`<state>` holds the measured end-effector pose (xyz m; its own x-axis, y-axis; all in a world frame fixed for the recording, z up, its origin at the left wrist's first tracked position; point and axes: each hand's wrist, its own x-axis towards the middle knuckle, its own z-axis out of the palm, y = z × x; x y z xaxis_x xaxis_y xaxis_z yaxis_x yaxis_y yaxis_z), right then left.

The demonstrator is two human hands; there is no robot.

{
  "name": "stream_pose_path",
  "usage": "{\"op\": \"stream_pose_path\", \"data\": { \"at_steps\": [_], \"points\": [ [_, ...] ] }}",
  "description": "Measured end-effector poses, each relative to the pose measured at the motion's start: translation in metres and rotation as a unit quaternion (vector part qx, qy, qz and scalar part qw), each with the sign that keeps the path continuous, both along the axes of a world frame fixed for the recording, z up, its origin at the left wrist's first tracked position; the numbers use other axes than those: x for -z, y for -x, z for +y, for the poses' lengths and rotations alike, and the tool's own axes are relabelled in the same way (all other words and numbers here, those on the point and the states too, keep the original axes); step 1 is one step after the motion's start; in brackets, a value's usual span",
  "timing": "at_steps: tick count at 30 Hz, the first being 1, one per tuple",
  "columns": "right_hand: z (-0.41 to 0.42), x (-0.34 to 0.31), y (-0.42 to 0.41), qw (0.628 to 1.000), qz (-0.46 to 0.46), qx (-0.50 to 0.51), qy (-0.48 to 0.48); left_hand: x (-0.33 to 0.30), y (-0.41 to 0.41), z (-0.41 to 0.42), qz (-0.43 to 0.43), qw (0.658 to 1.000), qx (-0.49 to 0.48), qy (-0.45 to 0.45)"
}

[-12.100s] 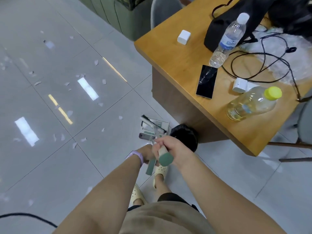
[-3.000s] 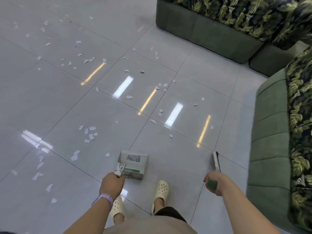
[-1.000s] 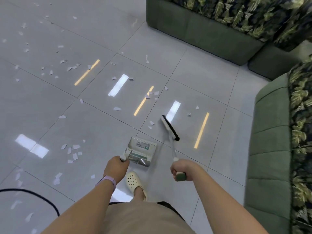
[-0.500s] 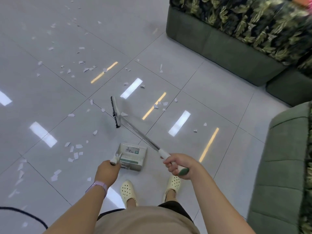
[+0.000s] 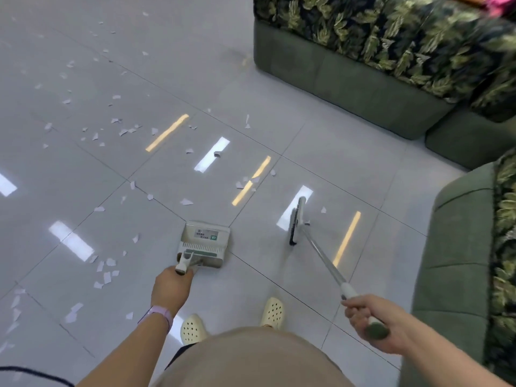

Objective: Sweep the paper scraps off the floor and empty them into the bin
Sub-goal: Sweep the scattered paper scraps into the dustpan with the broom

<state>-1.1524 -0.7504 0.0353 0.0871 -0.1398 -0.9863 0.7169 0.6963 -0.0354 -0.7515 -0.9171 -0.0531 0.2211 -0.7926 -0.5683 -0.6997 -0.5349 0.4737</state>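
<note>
Scrap-strewn glossy tile floor (image 5: 83,169), green sofas (image 5: 349,79); hands gripping dustpan (image 5: 205,244), broom (image 5: 296,222)

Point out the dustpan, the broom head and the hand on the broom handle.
dustpan (image 5: 206,241): head view, middle of the pan.
broom head (image 5: 294,222): head view, middle of the head.
right hand (image 5: 374,321): head view, back of the hand.

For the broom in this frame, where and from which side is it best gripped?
Grip the broom at its padded green end, from above, as the right hand does: the thin shaft slopes up from the head on the floor, so the thicker end lies nearest.
</note>
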Motion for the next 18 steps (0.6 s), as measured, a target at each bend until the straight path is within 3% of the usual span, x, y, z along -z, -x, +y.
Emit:
{"op": "stream_pose_path", "data": {
  "at_steps": [6,18],
  "points": [
    [0.049,0.009,0.062,0.994,0.081,-0.057,-0.054,0.003,0.048,0.009,0.024,0.999,-0.034,0.010],
    [0.046,0.015,0.108,0.977,0.186,-0.098,0.033,-0.009,0.132,0.015,0.018,0.999,0.043,0.005]
  ]
}}
